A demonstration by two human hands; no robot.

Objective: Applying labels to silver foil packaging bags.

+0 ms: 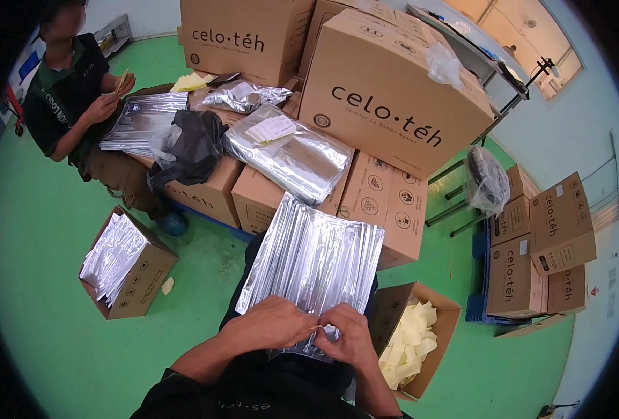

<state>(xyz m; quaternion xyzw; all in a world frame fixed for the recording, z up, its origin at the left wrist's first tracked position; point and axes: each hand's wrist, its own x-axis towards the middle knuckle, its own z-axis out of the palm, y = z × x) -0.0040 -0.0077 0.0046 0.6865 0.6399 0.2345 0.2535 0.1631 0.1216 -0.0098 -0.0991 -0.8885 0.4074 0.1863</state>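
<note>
A stack of silver foil pouches (316, 251) lies across my lap, its sheets ridged and fanned. Over its near edge, my left hand (276, 322) and my right hand (348, 336) meet with fingers closed in a pinch. A thin, pale tan sliver shows between the fingertips; its kind is too small to tell. A shiny silver bit peeks out by my right thumb and fingers. Beside my right forearm stands an open carton (440, 363) holding crumpled pale yellow paper pieces (410, 342).
Ahead, large cartons (386, 98) are stacked, with foil packs (292, 153) and a black plastic bag (190, 150) on lower ones. A co-worker (65, 91) sits far left near more foil sheets (145, 122). A carton of foil pieces (124, 262) stands left; a plastic-covered stool (487, 178) stands right.
</note>
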